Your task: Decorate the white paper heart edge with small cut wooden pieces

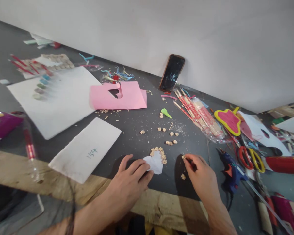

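Pinching a small flower (183,157) between thumb and fingertip, the right hand (202,176) is near the paper heart (156,164), with one spare flower (183,176) just beside it. The left hand (129,179) grips nothing; its fingers are loosely spread, the tips on the heart's left side, probably to keep light paper from sliding. The heart lies on the dark table (134,122) between the hands, a line of flowers (161,150) along its upper and right edge. Beyond it, loose flowers (170,143) are scattered, seemingly for easy picking.

Farther out are a white card (85,153) and a folded pink card (132,98) with a heart-shaped cutout. At right, the glue gun (232,176) and scissors (246,158) seem placed for quick reach. A phone (172,73) leans against the wall (142,29), perhaps so its screen can be seen.

The white card's slanting handwriting looks like "154". The phone's screen and the red print on the stick packets (198,114) are too blurred to read; no brand is legible.
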Tool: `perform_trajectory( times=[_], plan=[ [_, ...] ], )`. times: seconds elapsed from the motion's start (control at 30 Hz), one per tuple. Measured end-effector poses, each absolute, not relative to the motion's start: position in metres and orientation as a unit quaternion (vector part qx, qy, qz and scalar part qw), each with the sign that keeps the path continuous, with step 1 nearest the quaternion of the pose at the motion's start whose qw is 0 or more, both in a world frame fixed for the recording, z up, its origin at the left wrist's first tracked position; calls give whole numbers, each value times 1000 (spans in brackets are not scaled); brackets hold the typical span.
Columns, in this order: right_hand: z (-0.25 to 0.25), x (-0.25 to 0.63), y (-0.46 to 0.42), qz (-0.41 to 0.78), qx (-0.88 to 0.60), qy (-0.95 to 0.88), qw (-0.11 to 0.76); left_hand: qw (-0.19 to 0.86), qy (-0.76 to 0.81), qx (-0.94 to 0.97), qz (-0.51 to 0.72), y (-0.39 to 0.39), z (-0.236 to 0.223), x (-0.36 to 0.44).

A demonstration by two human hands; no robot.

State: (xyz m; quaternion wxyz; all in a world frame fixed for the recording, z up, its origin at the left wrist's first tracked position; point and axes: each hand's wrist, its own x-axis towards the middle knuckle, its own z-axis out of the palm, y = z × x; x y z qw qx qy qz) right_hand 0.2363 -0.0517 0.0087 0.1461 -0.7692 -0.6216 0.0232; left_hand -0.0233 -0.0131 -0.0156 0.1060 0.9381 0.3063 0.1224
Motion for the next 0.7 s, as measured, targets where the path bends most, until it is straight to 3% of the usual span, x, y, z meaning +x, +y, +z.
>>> perform_trajectory(
  times=[0.4, 0.7],
  plan=[
    [18, 185, -64, 45, -674, -695, 246, 94, 316, 934, 135, -12, -10, -21],
    [3, 171, -67, -20, -681, -702, 208, 112, 316, 932, 137, -12, -12, -21]
  ],
)
